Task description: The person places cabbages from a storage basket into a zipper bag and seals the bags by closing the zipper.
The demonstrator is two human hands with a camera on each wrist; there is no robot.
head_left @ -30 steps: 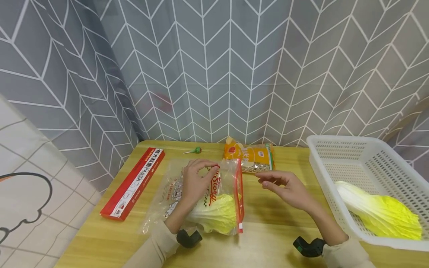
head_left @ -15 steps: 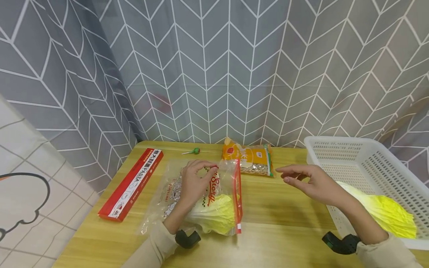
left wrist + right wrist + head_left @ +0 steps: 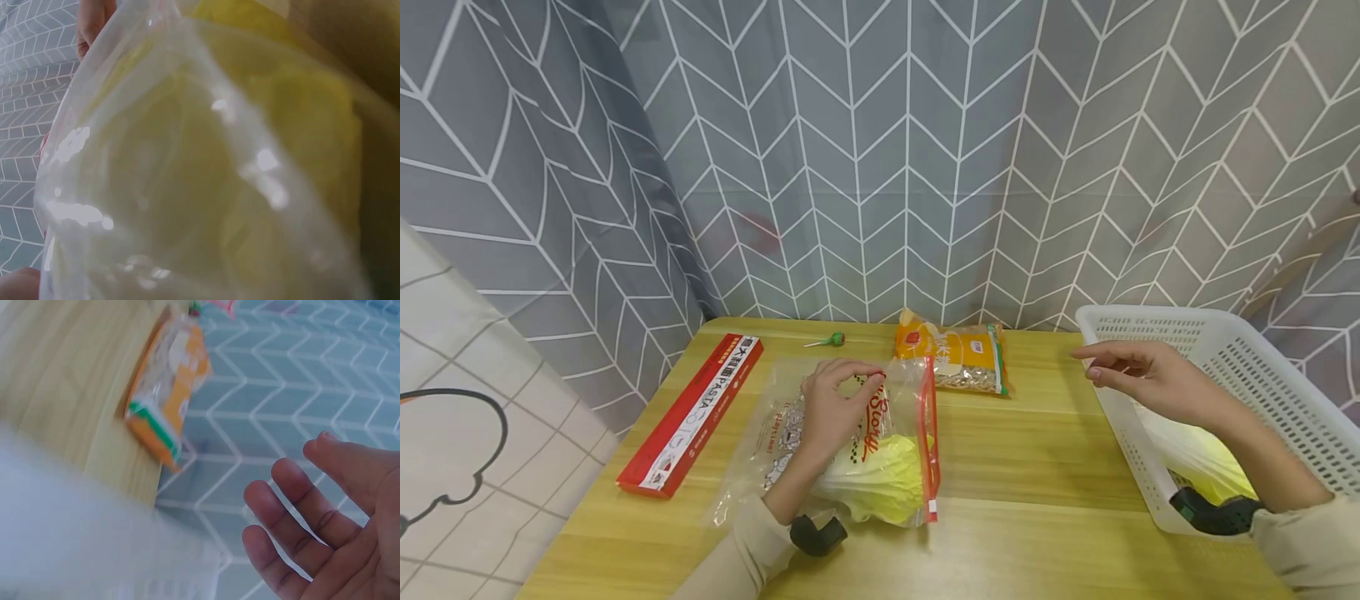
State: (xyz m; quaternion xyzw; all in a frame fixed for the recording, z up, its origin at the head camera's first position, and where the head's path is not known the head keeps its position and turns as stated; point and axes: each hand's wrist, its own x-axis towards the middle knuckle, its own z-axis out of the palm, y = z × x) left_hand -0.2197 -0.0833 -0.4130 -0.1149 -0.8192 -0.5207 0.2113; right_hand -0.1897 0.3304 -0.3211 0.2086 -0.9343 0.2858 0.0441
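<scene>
Your left hand [image 3: 833, 408] pinches transparent red-edged plastic bag [image 3: 876, 429]; right hand [image 3: 1157, 380], fingers apart, over white plastic basket's left rim [image 3: 1138, 483]; yellow wooden tabletop [image 3: 1022, 450] between.

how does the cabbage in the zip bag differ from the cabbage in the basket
The bagged cabbage is seen through clear printed plastic; the basket cabbage lies bare in the white basket. The bagged cabbage shows its frilly yellow end, while the right arm hides part of the basket cabbage, so their sizes can't be fairly compared. Both are pale at one end and turn yellow.
</scene>
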